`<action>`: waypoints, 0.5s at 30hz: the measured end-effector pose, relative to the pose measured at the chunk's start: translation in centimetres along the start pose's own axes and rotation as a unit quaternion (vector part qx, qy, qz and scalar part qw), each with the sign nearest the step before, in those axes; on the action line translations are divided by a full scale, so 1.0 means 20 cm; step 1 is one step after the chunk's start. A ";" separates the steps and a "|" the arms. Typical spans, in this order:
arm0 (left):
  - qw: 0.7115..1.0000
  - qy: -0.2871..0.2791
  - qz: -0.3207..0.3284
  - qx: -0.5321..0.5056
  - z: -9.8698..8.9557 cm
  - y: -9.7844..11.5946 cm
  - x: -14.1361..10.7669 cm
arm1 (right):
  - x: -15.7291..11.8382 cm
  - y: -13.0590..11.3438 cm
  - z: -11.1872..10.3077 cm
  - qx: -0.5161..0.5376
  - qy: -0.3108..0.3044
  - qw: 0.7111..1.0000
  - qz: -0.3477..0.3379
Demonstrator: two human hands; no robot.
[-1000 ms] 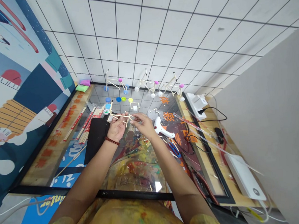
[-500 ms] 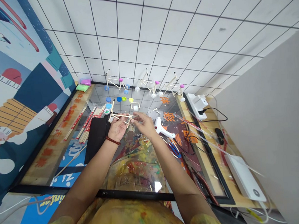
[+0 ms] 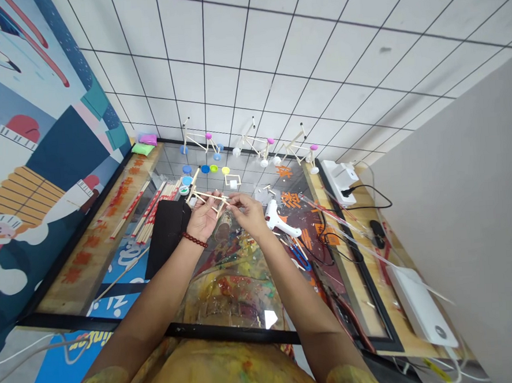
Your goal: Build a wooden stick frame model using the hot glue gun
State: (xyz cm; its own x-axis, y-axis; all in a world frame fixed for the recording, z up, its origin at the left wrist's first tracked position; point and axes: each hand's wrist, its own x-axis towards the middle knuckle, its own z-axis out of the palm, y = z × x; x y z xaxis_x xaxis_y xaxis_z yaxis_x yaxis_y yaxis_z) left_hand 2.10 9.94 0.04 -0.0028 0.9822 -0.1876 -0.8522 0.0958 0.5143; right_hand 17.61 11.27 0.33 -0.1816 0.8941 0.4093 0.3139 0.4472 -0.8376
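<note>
Between my hands, above the glass tabletop, is a small frame of thin wooden sticks (image 3: 207,195). My left hand (image 3: 202,220), a beaded bracelet at its wrist, is closed around the frame from below and the left. At the frame's right end, my right hand (image 3: 247,214) pinches a joint of the sticks between thumb and fingers. A white hot glue gun (image 3: 280,220) lies just right of my right hand. Beyond the hands sits a squarish stick loop with a white block (image 3: 233,184). Small round lids in blue, green and yellow (image 3: 213,168) lie nearby.
Three stick bicycle-like models (image 3: 256,140) with round wheels stand along the back edge. Bundled sticks in red-and-white wrapping (image 3: 157,212) and a black sheet (image 3: 162,237) lie left. Blue-handled scissors (image 3: 301,257), pliers (image 3: 338,302), cables and a white power strip (image 3: 337,182) are right.
The stick frame has tilted slightly in my hands, its left upright leaning further right. My fingers keep hold of it, and the view has shifted a little.
</note>
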 end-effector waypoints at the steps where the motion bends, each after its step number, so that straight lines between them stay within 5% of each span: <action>1: 1.000 -0.004 0.002 0.004 0.00 0.00 0.00 | 0.00 0.00 0.00 0.005 0.002 1.000 -0.001; 15: 0.997 -0.001 0.026 0.075 -0.01 -0.06 0.08 | 0.01 0.02 0.00 -0.031 0.002 0.999 -0.029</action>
State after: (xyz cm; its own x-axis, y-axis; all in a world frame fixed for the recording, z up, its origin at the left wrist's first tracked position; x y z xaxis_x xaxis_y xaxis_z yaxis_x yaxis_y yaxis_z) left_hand 3.06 11.43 -1.04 -0.0431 0.9869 -0.1557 -0.7633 0.0680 0.6425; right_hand 17.77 11.56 0.15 -0.1971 0.8671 0.4576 0.3601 0.4981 -0.7888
